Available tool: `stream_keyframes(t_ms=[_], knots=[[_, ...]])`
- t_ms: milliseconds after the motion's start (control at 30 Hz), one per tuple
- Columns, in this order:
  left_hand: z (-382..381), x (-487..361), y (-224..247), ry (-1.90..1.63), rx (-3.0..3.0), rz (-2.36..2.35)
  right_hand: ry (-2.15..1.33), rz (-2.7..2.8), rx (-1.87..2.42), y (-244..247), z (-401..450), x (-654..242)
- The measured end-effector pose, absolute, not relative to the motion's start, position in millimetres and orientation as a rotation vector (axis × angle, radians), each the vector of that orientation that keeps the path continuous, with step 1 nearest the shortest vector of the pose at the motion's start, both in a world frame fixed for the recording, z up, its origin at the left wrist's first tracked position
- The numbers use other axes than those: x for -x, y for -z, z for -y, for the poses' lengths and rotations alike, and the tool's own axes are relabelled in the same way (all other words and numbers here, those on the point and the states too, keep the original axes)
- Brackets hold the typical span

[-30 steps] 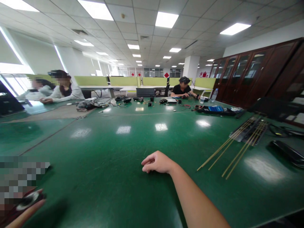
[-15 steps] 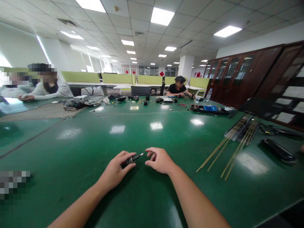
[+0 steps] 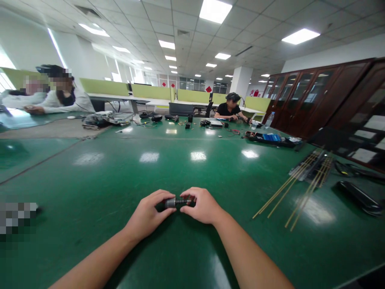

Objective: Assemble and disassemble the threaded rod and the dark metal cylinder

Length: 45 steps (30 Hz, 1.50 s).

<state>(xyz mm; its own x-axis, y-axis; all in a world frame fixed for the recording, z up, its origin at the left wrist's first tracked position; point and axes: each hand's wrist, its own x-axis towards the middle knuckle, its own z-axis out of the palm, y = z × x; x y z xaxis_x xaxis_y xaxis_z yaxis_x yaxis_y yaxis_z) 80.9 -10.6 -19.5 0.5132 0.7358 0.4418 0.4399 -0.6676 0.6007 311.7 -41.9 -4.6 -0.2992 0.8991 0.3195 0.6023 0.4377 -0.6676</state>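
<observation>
My left hand [image 3: 152,206] pinches a small cylindrical part [image 3: 171,203] with a grey body and a thin dark shaft, its thumb and fingers on the body. The shaft points right, held roughly level above the green table. Around the shaft's tip curves my right hand [image 3: 202,205], its thumb and index finger apart above and below it. A gap shows between those fingertips and the shaft; whether the fingers behind touch the tip cannot be made out.
Several thin brass-coloured rods [image 3: 281,186] lie at the right, near a black case [image 3: 359,196]. A tray with blue items [image 3: 270,137] sits farther back. A blurred-out object [image 3: 16,214] is at left. One person [image 3: 230,108] works across the green table [image 3: 120,172]; others sit at left.
The two hands have come closer together. The part has turned from tilted up to nearly level, and its shaft now lies between my right thumb and fingers. My view has tilted slightly.
</observation>
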Motion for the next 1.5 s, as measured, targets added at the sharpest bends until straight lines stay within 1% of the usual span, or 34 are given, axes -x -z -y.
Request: stream_keyframes(t_ms=[133,333,1500], knots=[[11.8,-78.8,23.0,-0.931,-2.339,-1.026,-0.534,2.027,1.247,3.1,43.3,-311.6],[13.5,-79.9,22.6,-0.888,-2.365,-0.979,-0.528,2.050,1.232,3.1,43.8,-311.0],[12.8,-82.4,22.4,-0.909,-2.354,-1.011,-0.538,2.100,1.261,4.6,40.5,-309.2]])
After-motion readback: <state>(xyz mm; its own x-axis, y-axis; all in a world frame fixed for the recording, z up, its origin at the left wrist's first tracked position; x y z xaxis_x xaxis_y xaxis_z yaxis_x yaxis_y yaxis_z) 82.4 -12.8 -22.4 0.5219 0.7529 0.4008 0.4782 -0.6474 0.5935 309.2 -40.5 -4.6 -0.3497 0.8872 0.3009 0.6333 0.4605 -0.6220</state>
